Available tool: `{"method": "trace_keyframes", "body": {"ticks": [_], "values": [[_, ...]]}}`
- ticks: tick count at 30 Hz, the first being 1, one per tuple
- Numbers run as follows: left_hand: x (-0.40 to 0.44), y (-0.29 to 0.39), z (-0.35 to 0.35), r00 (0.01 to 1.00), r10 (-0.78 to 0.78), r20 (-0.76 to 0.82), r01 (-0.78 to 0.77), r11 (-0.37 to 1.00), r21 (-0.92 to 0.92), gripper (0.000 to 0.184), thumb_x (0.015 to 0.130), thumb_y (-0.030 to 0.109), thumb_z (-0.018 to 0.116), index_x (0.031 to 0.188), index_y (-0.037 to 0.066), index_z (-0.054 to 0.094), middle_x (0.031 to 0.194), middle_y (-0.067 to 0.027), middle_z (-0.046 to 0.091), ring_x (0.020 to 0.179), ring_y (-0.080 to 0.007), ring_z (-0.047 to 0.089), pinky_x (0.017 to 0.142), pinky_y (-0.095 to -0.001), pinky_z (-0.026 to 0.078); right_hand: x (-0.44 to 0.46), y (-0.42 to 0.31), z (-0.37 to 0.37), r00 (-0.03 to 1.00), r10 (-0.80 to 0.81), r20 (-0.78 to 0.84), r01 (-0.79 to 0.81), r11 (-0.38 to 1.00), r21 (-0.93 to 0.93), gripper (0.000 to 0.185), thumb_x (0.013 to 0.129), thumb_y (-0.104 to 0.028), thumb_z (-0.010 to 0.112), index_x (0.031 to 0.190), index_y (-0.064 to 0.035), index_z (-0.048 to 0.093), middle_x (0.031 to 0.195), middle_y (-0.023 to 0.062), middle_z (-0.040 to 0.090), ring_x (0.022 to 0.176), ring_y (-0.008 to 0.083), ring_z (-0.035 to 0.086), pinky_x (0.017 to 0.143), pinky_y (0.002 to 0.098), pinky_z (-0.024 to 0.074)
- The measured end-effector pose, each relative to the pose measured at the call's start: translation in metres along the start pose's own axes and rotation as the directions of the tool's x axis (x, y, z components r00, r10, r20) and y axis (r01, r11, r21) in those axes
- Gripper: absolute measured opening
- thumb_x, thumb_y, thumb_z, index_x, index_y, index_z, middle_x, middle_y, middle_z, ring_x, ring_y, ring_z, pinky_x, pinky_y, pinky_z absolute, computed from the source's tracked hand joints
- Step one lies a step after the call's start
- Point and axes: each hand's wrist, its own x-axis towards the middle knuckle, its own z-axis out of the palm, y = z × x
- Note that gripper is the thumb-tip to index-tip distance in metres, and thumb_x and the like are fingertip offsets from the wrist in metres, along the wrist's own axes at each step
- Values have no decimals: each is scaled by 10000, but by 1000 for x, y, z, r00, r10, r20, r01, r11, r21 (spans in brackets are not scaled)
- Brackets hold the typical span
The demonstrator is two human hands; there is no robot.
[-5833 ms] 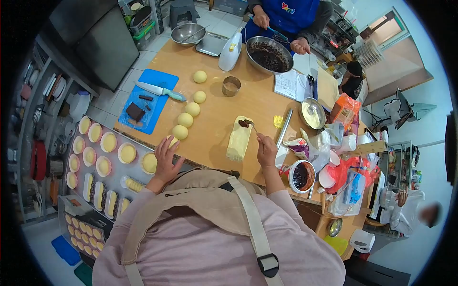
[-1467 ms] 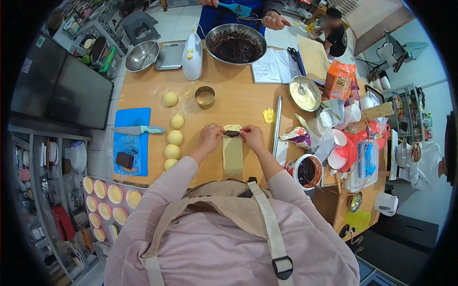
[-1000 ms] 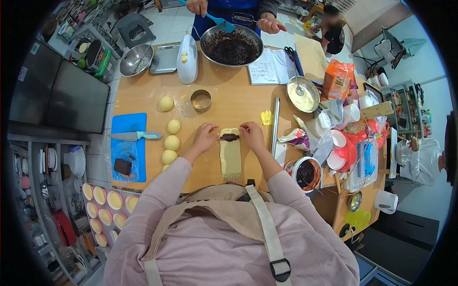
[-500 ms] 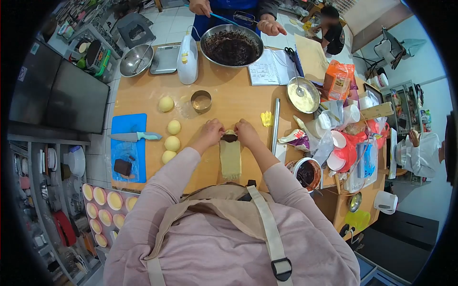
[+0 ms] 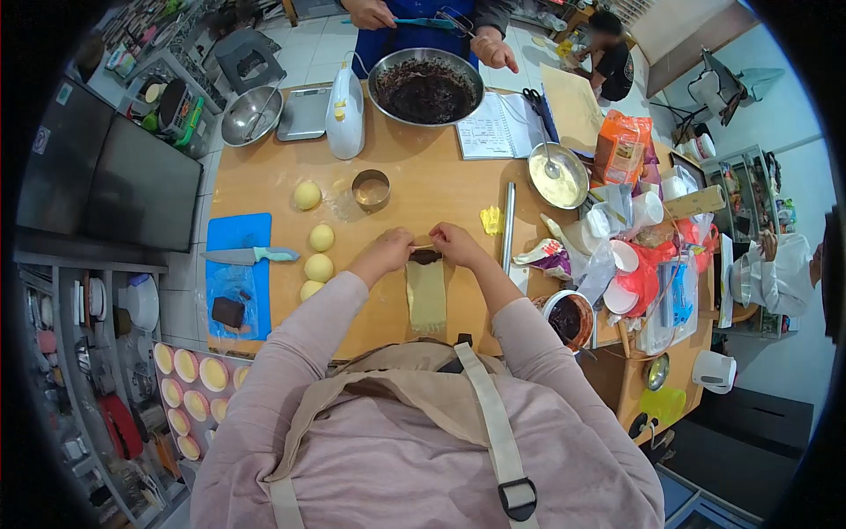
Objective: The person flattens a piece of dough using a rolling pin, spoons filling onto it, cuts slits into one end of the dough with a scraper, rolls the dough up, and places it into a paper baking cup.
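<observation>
A flat strip of pale dough (image 5: 426, 298) lies lengthwise in front of me, with a dark brown filling (image 5: 425, 257) at its far end. My left hand (image 5: 388, 252) pinches the left corner of that far end. At the opposite corner, my right hand (image 5: 456, 245) has its fingers closed on the dough edge, which is lifted and partly covers the filling. Several round dough balls (image 5: 319, 267) sit in a column to the left of my left forearm. Beyond them stands a metal ring cutter (image 5: 371, 189).
On the left, a knife (image 5: 251, 255) and a dark block (image 5: 227, 312) rest on a blue cutting board (image 5: 238, 227). A metal rod (image 5: 508, 231) and a tub (image 5: 567, 319) of dark paste are on the right. Opposite, a co-worker holds a spatula (image 5: 423, 22) above a bowl (image 5: 426, 86) of dark batter.
The far edge of the dough has been raised further over the filling, between my hands. Across the table, the co-worker's spatula has come up out of the bowl to a beater.
</observation>
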Motion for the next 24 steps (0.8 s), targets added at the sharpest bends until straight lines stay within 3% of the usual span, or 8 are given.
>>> {"method": "trace_keyframes", "body": {"ticks": [2, 5, 8, 11, 14, 17, 24], "values": [[0, 7, -1, 996, -87, -27, 86, 996, -25, 142, 904, 156, 606, 883, 20, 641, 913, -146, 624, 896, -320, 603, 798, -406, 485, 1, 2, -4, 991, -130, 43, 136, 972, -192, 192, 864, -136, 634, 980, 15, 661, 955, 213, 646, 890, 353, 635, 791, 413, 510], [-1, 9, 0, 993, -96, -63, 87, 986, -139, 162, 877, 180, 647, 890, 19, 635, 919, -151, 618, 907, -323, 600, 805, -416, 479, -1, 2, -4, 987, -145, 69, 158, 953, -258, 173, 858, -133, 636, 930, 18, 681, 949, 215, 629, 919, 347, 618, 812, 413, 501], [-5, 19, -11, 986, -157, 48, 164, 964, -208, 212, 822, 184, 712, 930, 25, 622, 936, -145, 612, 923, -321, 596, 811, -421, 473, -5, 5, -2, 988, -152, 16, 152, 965, -215, 168, 856, -125, 632, 930, 18, 680, 945, 203, 617, 938, 349, 606, 828, 409, 493], [-16, 28, -23, 998, -48, 48, 52, 994, -94, 297, 764, 156, 759, 982, 33, 600, 952, -139, 611, 923, -314, 598, 801, -412, 478, -7, 10, 0, 990, -140, 14, 140, 975, -173, 189, 819, -122, 676, 958, 7, 670, 962, 184, 608, 947, 347, 605, 836, 406, 491], [-19, 19, -22, 1000, 8, 30, -5, 995, -98, 360, 721, 103, 773, 1019, 40, 582, 957, -131, 608, 917, -309, 598, 791, -404, 481, -18, -1, -4, 993, -101, 53, 109, 981, -159, 253, 766, -98, 730, 984, -3, 642, 985, 168, 607, 944, 338, 608, 833, 398, 495], [-20, 15, -19, 998, 62, -5, -63, 990, -124, 337, 722, 60, 752, 1013, 41, 583, 952, -129, 598, 912, -311, 596, 788, -400, 483, -21, 1, -1, 991, -136, 4, 134, 975, -179, 315, 690, -36, 771, 952, -17, 598, 904, 118, 581, 834, 264, 584, 756, 354, 490], [-32, 28, -14, 985, 60, -161, -84, 985, -148, 270, 746, 23, 716, 997, 60, 622, 971, -109, 586, 851, -288, 611, 742, -388, 506, -38, -3, 8, 975, -192, -109, 167, 965, -200, 247, 707, -25, 739, 900, -24, 584, 883, 119, 566, 828, 290, 600, 742, 378, 500]]}}
